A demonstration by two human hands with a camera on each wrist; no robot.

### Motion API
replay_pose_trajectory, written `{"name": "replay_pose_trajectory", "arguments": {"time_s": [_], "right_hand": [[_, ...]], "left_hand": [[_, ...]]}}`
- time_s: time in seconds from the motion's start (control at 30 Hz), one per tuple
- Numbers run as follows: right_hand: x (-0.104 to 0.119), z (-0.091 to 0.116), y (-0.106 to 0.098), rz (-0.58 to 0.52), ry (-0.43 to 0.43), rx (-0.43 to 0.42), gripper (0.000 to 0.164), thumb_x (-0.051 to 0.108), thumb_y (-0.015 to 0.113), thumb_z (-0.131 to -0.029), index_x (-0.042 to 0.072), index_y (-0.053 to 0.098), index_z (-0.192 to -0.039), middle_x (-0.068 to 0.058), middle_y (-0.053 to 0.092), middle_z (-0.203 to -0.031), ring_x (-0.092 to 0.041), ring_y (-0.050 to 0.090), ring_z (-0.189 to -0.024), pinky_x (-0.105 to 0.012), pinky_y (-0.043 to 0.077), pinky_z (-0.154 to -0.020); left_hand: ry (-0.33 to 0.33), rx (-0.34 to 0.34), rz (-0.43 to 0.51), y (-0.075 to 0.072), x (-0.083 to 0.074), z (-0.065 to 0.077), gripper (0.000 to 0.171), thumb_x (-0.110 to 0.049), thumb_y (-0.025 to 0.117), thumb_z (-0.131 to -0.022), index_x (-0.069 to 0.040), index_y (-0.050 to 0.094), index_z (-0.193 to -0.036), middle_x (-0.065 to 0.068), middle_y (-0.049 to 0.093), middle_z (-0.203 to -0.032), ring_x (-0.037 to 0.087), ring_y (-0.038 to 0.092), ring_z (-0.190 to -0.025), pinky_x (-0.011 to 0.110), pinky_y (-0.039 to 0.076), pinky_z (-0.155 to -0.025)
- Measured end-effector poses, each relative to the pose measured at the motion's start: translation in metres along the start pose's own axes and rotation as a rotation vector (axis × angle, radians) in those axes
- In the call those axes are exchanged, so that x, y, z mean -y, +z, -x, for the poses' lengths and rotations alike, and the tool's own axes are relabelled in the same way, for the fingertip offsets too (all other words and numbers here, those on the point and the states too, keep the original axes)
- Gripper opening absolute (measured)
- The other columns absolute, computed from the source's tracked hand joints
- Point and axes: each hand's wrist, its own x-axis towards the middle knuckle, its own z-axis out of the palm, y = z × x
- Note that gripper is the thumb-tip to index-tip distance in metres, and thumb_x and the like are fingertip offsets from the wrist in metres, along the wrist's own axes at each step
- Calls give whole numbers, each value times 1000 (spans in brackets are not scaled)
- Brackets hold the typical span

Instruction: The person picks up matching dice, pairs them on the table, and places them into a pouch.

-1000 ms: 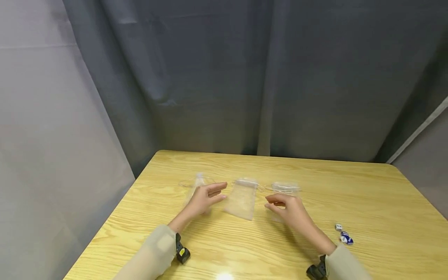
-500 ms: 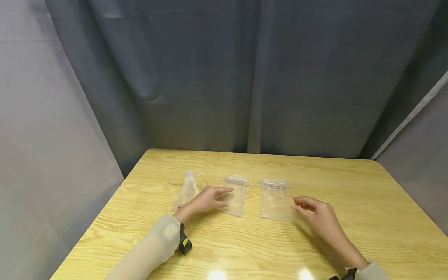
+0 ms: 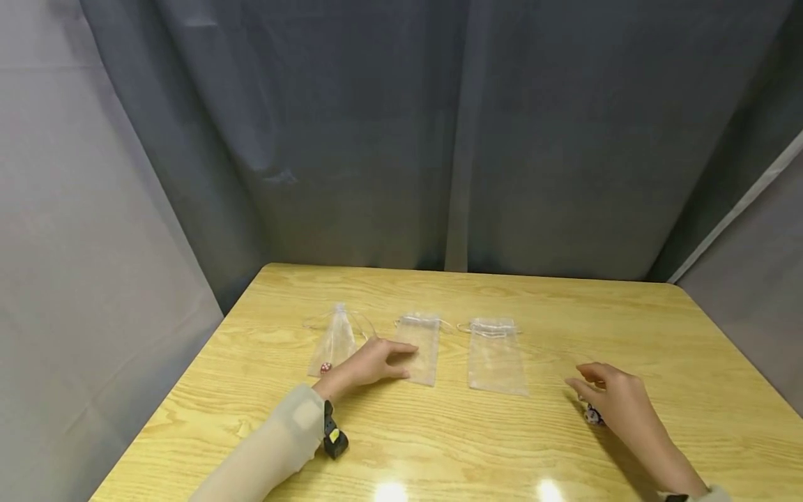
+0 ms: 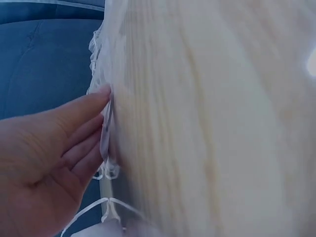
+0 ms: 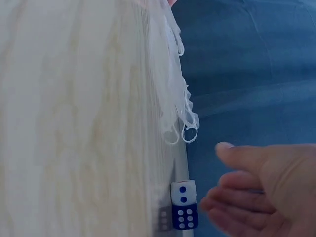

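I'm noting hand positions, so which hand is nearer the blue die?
Right. The right hand is close beside the blue die; the left hand is well off to the left of it, at the middle sheer bag.

Head view high, facing forward-down; wrist views close; tabletop (image 3: 452, 436) shared.

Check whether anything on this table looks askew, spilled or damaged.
Nothing looks spilled or damaged. What stands out is the leftmost bag: its top is drawn to a point, with a red die at its lower edge, while the middle bag and rightmost bag lie flat with wide tops.
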Motion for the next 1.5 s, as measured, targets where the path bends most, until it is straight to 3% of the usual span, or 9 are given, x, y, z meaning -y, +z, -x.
{"name": "replay_pose_trajectory", "arguments": {"time_s": [0.23, 0.47, 0.67, 0.9, 1.1, 1.13, 1.23, 1.37, 1.5], "right_hand": [[-3, 3, -5, 179, -17, 95, 23, 19, 76, -84, -2, 70, -88, -8, 66, -70, -10, 55, -53, -24, 44, -45], [-2, 4, -7, 256, 8, 199, 17, 17, 74, -86, 3, 67, -79, 0, 58, -62, -10, 47, -50, -25, 39, -45], [-2, 4, -9, 246, 20, 211, 14, 13, 72, -87, 0, 69, -84, -3, 64, -68, -10, 54, -53, -27, 45, -45], [-2, 10, -12, 150, 18, 120, 17, 18, 73, -87, 2, 73, -93, -13, 73, -83, -17, 64, -62, -35, 53, -51], [1, 16, -12, 18, -28, -97, 20, 18, 76, -85, 3, 75, -98, -15, 75, -88, -28, 69, -69, -33, 58, -56], [2, 17, -12, 2, -44, -148, 19, 16, 78, -83, 4, 75, -97, -15, 75, -87, -26, 70, -71, -28, 58, -56], [6, 20, -12, -68, -61, -255, 20, 11, 82, -78, 6, 76, -96, -13, 76, -85, 4, 67, -74, -9, 51, -58], [14, 23, -15, -171, -66, -336, 24, 6, 84, -73, 8, 77, -96, 19, 74, -86, 32, 48, -81, 3, 43, -63], [23, 29, -19, -226, -42, -318, 22, 6, 82, -76, 11, 77, -97, 46, 56, -90, 31, 52, -80, 2, 44, -62]], "left_hand": [[24, -32, -60, 2, -4, 3, 46, -24, 71, -90, -8, 62, -132, 12, 61, -136, 29, 58, -128, 40, 47, -110], [3, -38, -27, 3, -4, 7, 41, -27, 71, -90, -12, 66, -128, 6, 66, -131, 22, 61, -125, 36, 49, -107], [28, -46, -14, 4, -5, 8, 40, -27, 72, -89, -14, 67, -127, 7, 66, -130, 20, 62, -123, 36, 50, -106], [25, -44, -20, 6, -8, 8, 41, -28, 72, -89, -14, 67, -127, 6, 66, -131, 20, 62, -124, 35, 50, -107], [8, -34, -4, 8, -11, 8, 42, -27, 72, -89, -14, 66, -128, 6, 65, -132, 21, 61, -125, 36, 49, -108], [8, -35, -6, 8, -11, 7, 42, -27, 72, -89, -14, 66, -128, 6, 65, -132, 21, 61, -125, 36, 49, -107], [4, -34, -10, 9, -11, 7, 42, -27, 72, -88, -14, 66, -128, 6, 65, -132, 21, 61, -124, 35, 49, -108], [-1, -35, -4, 9, -10, 5, 42, -27, 73, -88, -14, 66, -128, 5, 65, -131, 21, 62, -124, 35, 49, -107], [-5, -39, -7, 8, -10, 3, 42, -27, 73, -88, -15, 67, -127, 5, 66, -131, 21, 62, -124, 34, 49, -107]]}}
